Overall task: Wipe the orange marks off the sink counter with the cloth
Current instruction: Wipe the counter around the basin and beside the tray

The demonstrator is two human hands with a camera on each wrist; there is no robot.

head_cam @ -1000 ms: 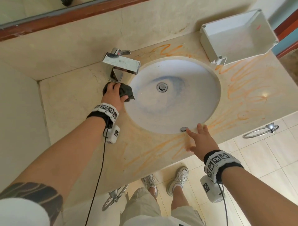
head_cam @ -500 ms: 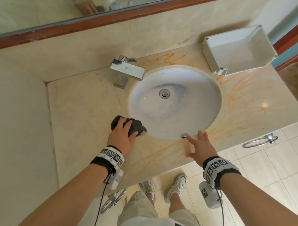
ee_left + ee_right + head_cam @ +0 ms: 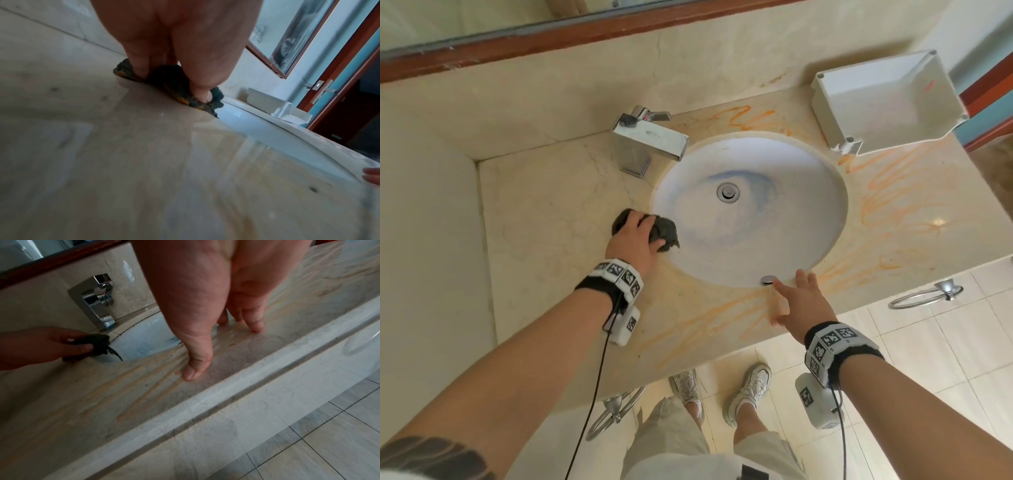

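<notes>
A dark crumpled cloth (image 3: 667,233) lies on the beige sink counter (image 3: 544,212) at the left rim of the basin (image 3: 791,178). My left hand (image 3: 635,241) grips it and presses it down, thumb on the basin side. In the left wrist view the cloth (image 3: 164,76) shows orange stains under the fingers. Orange marks (image 3: 709,318) streak the counter in front of the basin, with more orange marks (image 3: 887,192) to the right and behind it. My right hand (image 3: 801,301) rests flat on the front strip, fingers straight.
A chrome faucet (image 3: 647,140) stands behind the cloth. A white plastic tray (image 3: 887,99) sits at the back right corner. Towel rings (image 3: 924,294) hang below the counter's front edge. A wall closes off the left side.
My left hand swept the cloth from the faucet's base toward the front edge, then part-way back along the basin's left rim. The right hand stayed put.
</notes>
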